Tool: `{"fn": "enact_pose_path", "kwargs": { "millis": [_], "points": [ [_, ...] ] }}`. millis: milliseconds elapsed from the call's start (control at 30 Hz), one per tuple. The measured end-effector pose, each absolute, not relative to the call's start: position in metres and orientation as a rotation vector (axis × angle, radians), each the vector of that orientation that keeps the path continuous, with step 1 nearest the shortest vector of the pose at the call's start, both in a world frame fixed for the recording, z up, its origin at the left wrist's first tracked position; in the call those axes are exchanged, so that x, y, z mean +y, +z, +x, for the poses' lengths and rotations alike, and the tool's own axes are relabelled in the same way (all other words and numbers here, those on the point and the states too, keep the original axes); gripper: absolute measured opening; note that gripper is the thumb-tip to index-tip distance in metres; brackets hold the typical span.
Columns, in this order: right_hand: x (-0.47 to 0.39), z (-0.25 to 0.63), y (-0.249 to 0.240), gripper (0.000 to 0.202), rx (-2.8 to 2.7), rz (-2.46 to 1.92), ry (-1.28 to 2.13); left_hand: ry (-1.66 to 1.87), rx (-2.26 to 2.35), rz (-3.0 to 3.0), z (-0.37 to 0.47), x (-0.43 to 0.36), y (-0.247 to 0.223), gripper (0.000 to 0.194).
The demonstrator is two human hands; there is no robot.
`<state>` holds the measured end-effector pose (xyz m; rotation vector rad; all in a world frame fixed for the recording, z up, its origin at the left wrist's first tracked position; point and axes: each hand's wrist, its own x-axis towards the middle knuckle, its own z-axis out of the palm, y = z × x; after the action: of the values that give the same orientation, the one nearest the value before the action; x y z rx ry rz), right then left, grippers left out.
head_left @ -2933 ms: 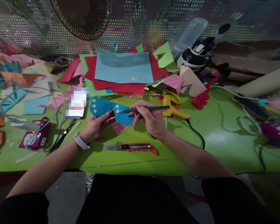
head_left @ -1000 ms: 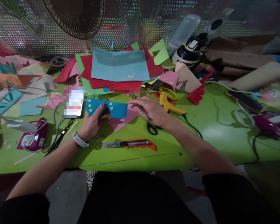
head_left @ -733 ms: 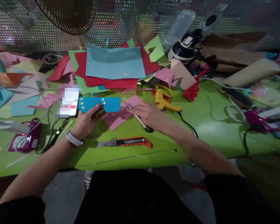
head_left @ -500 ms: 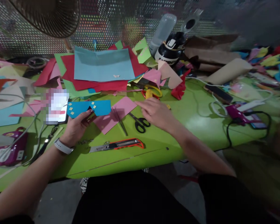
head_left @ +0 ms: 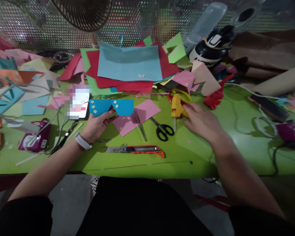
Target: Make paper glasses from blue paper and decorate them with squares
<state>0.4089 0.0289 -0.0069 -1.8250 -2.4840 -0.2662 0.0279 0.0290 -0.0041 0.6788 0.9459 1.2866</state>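
Pinched in my left hand (head_left: 97, 125) is a blue paper cutout (head_left: 125, 107) with a notch in its lower edge and several small pale yellow squares on it. My right hand (head_left: 205, 124) closes its fingers around the handle of a yellow hot glue gun (head_left: 177, 106), which lies on the table; part of the handle is hidden by the fingers. Between the hands are a pink paper sheet (head_left: 147, 113), tweezers (head_left: 140, 126) partly on it, and black-handled scissors (head_left: 164, 131). Nearer to me lies an orange utility knife (head_left: 137, 149).
A phone (head_left: 80, 102) with a lit screen lies left of the cutout. Stacked coloured paper (head_left: 130, 64) fills the back of the green table (head_left: 127, 167). A black bottle (head_left: 210, 49), a purple box (head_left: 36, 136) with cables, and a fan (head_left: 85, 13) stand around.
My right hand has moved right, from beside the pink paper to the glue gun's handle. The view has shifted, while my left hand keeps hold of the blue cutout.
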Motion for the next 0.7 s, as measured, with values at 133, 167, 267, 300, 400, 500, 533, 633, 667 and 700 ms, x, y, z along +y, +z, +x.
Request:
{"fn": "enact_pose_path", "kwargs": {
  "millis": [133,167,267,300,400,500,533,633,667,700],
  "points": [
    [0.013,0.38,0.014,0.037,-2.412,-1.58,-0.237,1.293,0.928,0.69,0.027,0.029,-0.009,0.032],
    [0.009,0.369,0.017,0.034,-2.44,-1.462,-0.156,1.29,0.926,0.692,0.027,0.029,-0.01,0.032],
    [0.001,0.334,0.018,0.034,-2.738,-1.09,0.022,1.287,0.92,0.702,0.026,0.03,-0.01,0.034],
    [0.0,0.324,0.016,0.038,-2.807,-1.006,0.022,1.287,0.92,0.707,0.026,0.03,-0.01,0.035],
    [0.004,0.302,0.01,0.04,-2.939,-0.741,-0.128,1.293,0.928,0.713,0.026,0.03,-0.009,0.033],
    [0.014,0.293,0.01,0.029,-3.023,-0.46,-0.299,1.292,0.935,0.698,0.026,0.03,-0.009,0.032],
    [0.017,0.291,0.011,0.028,-3.049,-0.388,-0.311,1.291,0.936,0.691,0.026,0.03,-0.009,0.032],
    [0.025,0.29,0.015,0.029,-3.062,-0.277,-0.179,1.288,0.931,0.683,0.026,0.03,-0.01,0.033],
    [0.027,0.291,0.016,0.029,-3.044,-0.282,-0.096,1.282,0.926,0.686,0.026,0.03,-0.01,0.033],
    [0.028,0.293,0.016,0.028,-3.016,-0.305,-0.005,1.277,0.919,0.689,0.026,0.03,-0.011,0.033]
  ]
}}
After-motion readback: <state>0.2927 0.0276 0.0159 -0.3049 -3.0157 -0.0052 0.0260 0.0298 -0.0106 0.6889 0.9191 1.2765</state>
